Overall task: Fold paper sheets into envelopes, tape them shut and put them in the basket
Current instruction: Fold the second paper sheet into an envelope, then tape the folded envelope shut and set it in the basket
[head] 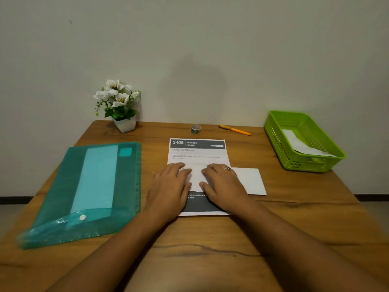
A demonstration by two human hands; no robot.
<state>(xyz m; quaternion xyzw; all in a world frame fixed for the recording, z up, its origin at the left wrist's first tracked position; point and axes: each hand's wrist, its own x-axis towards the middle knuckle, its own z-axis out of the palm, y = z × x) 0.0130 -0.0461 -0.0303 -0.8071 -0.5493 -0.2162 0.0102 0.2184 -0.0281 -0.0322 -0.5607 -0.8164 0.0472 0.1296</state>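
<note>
Sheet [197,157] mid-table, long axis running from near edge to far edge, near flap folded up. Left hand [168,190] and right hand [223,186] lie flat on the flap, fingers extended, pressing, gripping nothing. Basket [273,140] at far-right corner, right hand nearer.

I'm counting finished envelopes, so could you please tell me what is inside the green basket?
The green basket holds white folded paper; whether that is one piece or several stacked cannot be seen.
</note>
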